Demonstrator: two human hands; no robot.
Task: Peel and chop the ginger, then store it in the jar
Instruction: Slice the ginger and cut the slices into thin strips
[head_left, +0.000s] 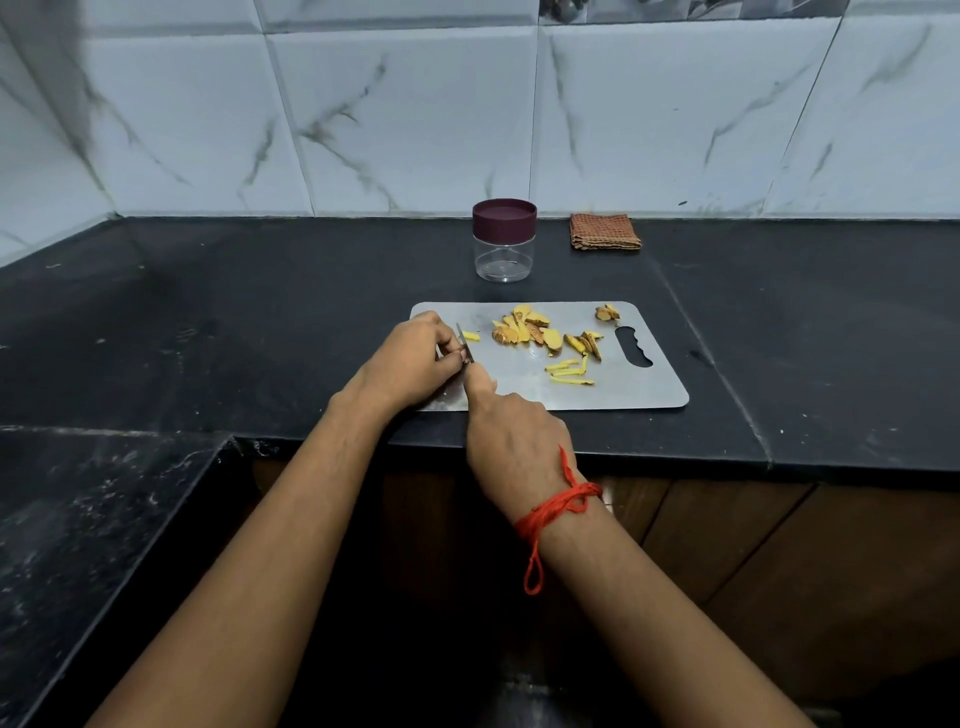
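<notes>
One board (623, 395), one jar (504, 241), one knife (464, 343) held in the right grip (511, 441); left grip (410, 364) curled, contents hidden

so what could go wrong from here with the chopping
The left hand pinches a small ginger piece right against the blade of the knife that the right hand grips; a slip could nick the fingertips. The cutting board looks like smooth metal near the counter edge, so it may slide. Peels lie beside the cut strips and could get swept into the jar together.
</notes>
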